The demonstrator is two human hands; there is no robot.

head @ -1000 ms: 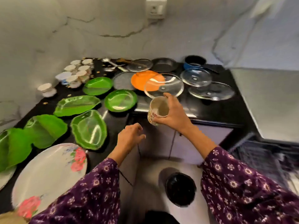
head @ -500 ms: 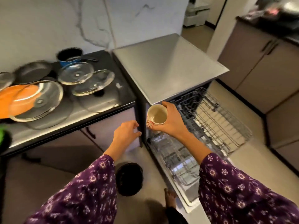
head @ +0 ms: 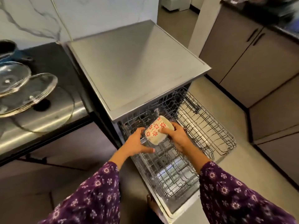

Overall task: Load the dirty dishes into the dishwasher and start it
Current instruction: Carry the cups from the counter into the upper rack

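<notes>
Cup, grasped tilted in right hand, could clip rack wires at twelve o'clock; left hand grips the rim.

head: worn on person's head | faces forward and down | close over dishwasher

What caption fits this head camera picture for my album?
Right hand holds a tilted flowered cup over the dishwasher rack; left hand grips the rack.
</notes>
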